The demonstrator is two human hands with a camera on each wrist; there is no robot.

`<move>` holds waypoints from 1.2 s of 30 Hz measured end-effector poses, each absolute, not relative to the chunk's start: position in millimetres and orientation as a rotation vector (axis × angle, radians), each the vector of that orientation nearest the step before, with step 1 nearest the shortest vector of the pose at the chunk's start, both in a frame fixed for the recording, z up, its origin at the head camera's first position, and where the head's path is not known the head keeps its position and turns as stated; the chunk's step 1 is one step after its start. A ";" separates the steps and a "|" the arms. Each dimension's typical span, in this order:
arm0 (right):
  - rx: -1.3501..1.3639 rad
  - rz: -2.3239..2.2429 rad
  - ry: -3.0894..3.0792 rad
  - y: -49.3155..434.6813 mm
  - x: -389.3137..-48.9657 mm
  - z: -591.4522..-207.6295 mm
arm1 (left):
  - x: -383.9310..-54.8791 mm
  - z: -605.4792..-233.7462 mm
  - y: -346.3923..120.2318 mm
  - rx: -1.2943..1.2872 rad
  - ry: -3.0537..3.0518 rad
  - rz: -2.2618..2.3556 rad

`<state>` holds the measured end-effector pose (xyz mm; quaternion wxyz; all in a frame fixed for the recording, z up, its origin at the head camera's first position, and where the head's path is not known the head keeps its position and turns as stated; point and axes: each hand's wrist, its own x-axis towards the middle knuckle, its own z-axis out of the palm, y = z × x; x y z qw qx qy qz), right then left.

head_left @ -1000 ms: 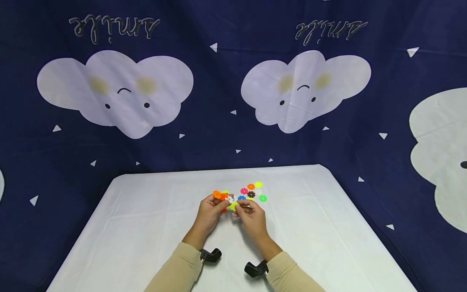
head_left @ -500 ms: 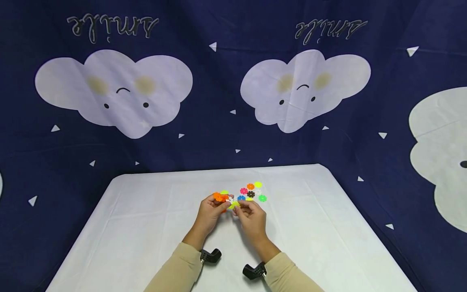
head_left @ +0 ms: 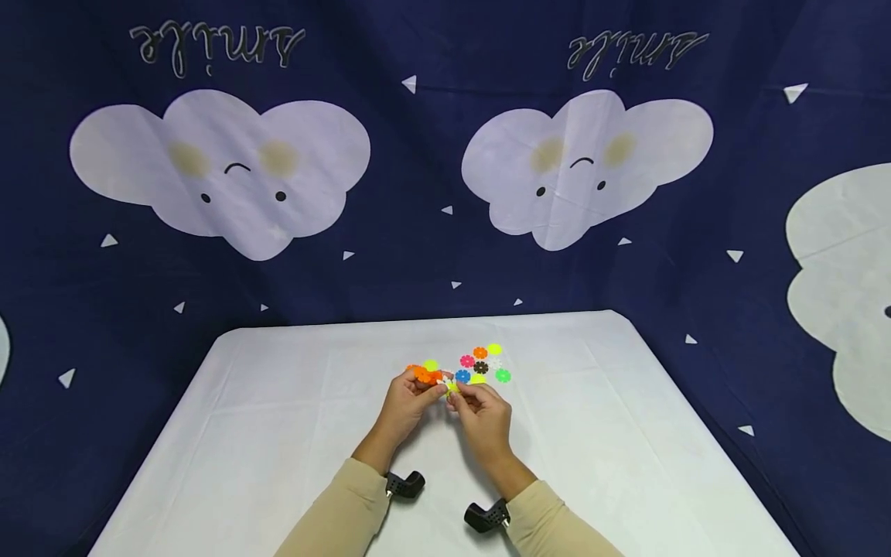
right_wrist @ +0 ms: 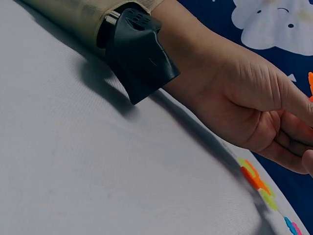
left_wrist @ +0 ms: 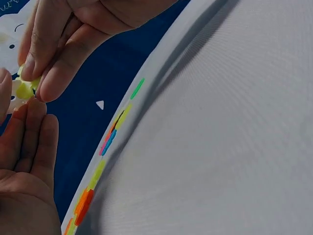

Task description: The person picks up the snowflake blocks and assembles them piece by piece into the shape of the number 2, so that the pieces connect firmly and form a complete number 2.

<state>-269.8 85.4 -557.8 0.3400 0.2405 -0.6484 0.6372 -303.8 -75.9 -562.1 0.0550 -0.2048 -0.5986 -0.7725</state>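
In the head view my left hand [head_left: 404,406] holds a small cluster of notched, flower-shaped plastic discs, with an orange disc [head_left: 423,374] and a white disc [head_left: 444,381] showing. My right hand [head_left: 485,422] pinches a yellow disc [head_left: 452,388] against the cluster between thumb and fingers. From the left wrist, the yellow disc [left_wrist: 23,89] sits between both hands' fingertips, the right hand [left_wrist: 73,41] above and the left hand [left_wrist: 29,161] below. An orange disc edge [right_wrist: 311,83] shows past the right hand [right_wrist: 264,98] in the right wrist view. Fingers hide part of the cluster.
Loose discs lie on the white table [head_left: 592,433] beyond the hands, among them a pink disc [head_left: 467,361], a brown disc [head_left: 480,367], a blue disc [head_left: 462,376] and a green disc [head_left: 503,375]. A dark blue cloud-print curtain [head_left: 411,170] hangs behind.
The held cluster has tilted, and less of the yellow disc's face shows. Both hands stay close together, shifted very slightly right in the head view. The loose discs beyond lie as before.
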 end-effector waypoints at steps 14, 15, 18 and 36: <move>0.657 1.776 -1.702 87.0 -269.1 -551.3 | -304.6 -562.8 -75.9 -0.545 -1.714 -2.419; 0.656 1.775 -1.711 87.8 -269.9 -553.1 | -304.4 -562.5 -76.0 -0.547 -1.709 -2.424; 0.663 1.796 -1.716 89.6 -271.7 -557.1 | -304.1 -562.3 -75.7 -0.560 -1.687 -2.449; 0.734 1.702 -1.741 90.6 -262.7 -538.0 | -302.9 -558.7 -71.6 -0.509 -1.656 -2.538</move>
